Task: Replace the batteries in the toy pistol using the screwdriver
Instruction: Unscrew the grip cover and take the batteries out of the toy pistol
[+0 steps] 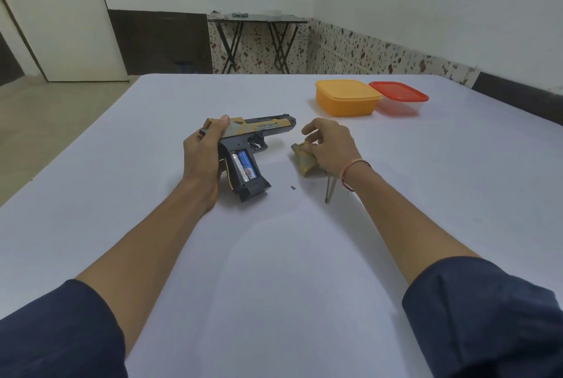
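While the toy pistol [262,129] rests on the counter [274,255] with batteries [243,165] bared and the left hand [202,158] wrapped round its rear, the right hand [330,146] just right grips the removed cover [300,161], so lifting the old cells out seems next.

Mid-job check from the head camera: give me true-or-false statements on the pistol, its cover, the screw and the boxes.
1. The toy pistol has its grip compartment open, batteries inside. True.
2. The left hand holds the screwdriver. False: it grips the pistol's rear; the screwdriver shaft pokes out under the right wrist.
3. A screw lies loose on the table. True.
4. The battery cover is fitted on the grip. False: it lies on the table under the right hand.
5. Both boxes stand open. False: yellow box and red-lidded box are lidded.
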